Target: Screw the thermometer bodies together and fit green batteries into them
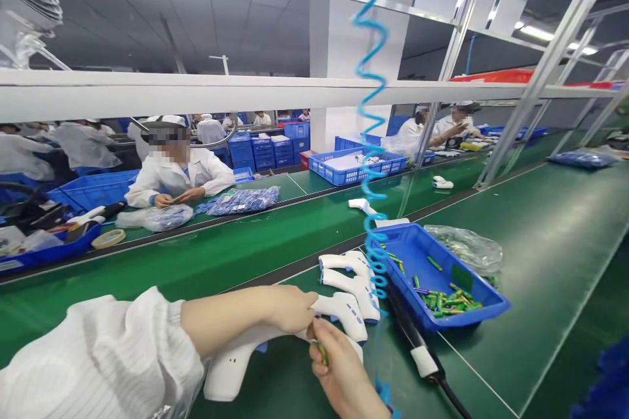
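1. Gripping unit: left hand (291, 308), lower centre of the frame, fingers curled closed over the upper body of a white infrared thermometer (228, 372). The thermometer is held just above the green workbench (545, 275), handle pointing down toward the lower left; whether it touches the bench cannot be told.
2. Pinching item: right hand (339, 370), bottom centre, thumb and fingers closed on a green battery (322, 353), which sits right at the thermometer's body, touching or nearly touching it.
3. Garment: white ribbed smock sleeve (98, 360), lower left, covering the left forearm up to the cuff.
4. Stock, finished or unfinished not distinguishable: row of white thermometers (350, 288), lying side by side just beyond the hands, centre of the frame.
5. Container: blue plastic tray (432, 255), right of centre, holding loose green batteries (447, 302) piled in its near corner.
6. Wrapping: clear plastic bag (466, 249), touching the tray's far edge.
7. Cabling: blue coiled cord (372, 78), hanging down the centre of the frame; black cable (407, 330) with a white band, lying on the bench beside the tray.
8. Surroundings: co-worker in a white smock (179, 173), upper left of centre, across the green conveyor; bagged blue parts (243, 200) lie in front of that person. Blue crates (268, 152) are stacked further back.
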`<state>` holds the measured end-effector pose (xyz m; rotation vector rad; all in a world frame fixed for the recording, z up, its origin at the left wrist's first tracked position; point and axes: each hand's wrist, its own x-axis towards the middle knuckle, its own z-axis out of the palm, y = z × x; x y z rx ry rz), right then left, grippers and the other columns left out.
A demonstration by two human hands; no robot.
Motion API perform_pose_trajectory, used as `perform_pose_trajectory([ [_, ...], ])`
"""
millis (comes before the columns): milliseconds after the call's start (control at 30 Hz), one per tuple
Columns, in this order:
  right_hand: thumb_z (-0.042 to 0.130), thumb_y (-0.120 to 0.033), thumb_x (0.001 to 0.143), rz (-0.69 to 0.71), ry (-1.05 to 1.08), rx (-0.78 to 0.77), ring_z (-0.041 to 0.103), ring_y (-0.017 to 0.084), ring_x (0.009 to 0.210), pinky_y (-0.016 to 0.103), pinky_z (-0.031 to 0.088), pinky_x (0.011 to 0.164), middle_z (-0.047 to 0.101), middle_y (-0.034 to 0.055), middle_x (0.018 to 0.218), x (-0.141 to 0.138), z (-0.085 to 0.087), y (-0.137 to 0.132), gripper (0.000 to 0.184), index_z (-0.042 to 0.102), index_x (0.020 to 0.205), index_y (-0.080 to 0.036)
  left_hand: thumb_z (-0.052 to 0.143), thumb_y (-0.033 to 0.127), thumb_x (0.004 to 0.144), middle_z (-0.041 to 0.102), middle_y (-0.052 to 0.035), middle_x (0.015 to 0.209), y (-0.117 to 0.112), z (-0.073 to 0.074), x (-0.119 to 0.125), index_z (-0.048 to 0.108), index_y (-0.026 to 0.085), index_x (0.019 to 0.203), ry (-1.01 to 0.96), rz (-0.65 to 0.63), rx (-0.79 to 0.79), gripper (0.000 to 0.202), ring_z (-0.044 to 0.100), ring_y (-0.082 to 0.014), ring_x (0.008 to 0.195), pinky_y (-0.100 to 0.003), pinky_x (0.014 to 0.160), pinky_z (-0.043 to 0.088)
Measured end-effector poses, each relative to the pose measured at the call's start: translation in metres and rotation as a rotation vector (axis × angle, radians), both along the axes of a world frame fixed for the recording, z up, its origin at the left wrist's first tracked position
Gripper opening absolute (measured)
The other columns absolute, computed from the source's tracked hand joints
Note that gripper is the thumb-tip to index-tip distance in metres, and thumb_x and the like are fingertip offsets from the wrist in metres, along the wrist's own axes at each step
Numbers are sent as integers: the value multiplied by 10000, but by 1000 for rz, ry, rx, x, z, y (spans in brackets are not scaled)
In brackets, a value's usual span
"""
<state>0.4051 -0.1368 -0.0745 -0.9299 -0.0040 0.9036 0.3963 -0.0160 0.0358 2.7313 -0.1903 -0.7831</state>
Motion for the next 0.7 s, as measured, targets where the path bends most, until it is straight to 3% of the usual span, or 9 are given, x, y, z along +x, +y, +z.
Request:
perform_pose_trajectory([
  [100,889,-540,322,-84,-27,5,238,34,452,108,143,355,409,-22,620,12,3,-17,718,498,735,-101,262,299,883,525,-164,1229,-9,16,-3,490,129,1238,-15,74,-55,455,555,-321,1026,-424,836,424],
  [167,880,-571,350,-185,-62,12,216,37,448,104,160,349,406,-30,601,18,5,-26,738,507,786,-107,203,353,913,443,-117,1329,-12,25,-5,335,171,1356,-38,124,-128,497,473,-284,1150,-387,906,389],
  [300,862,-596,481,-309,-162,50,251,56,459,104,272,377,368,-42,565,27,10,-45,704,535,890,-125,245,438,918,284,-33,1435,-14,28,-14,227,234,1402,-117,288,-387,526,297,-248,1291,-386,1049,222],
  [433,832,-510,646,-319,-327,109,328,87,500,131,376,450,345,-25,549,37,11,-65,491,615,894,-146,305,487,906,243,15,1451,-14,15,-28,272,295,1382,-180,424,-637,514,185,-235,1336,-412,1089,93],
  [567,817,-414,689,-372,-485,121,355,93,495,140,396,452,384,-3,574,50,7,-82,349,662,888,-173,353,472,900,337,-11,1409,-18,0,-44,349,278,1348,-234,509,-897,488,270,-240,1295,-406,1080,139],
  [700,761,-336,738,-428,-685,42,489,144,611,174,458,512,519,60,819,53,9,-90,232,672,901,-196,406,480,877,505,-43,1254,-25,-16,-55,384,266,1323,-226,682,-1119,495,503,-220,1069,-333,917,384],
])
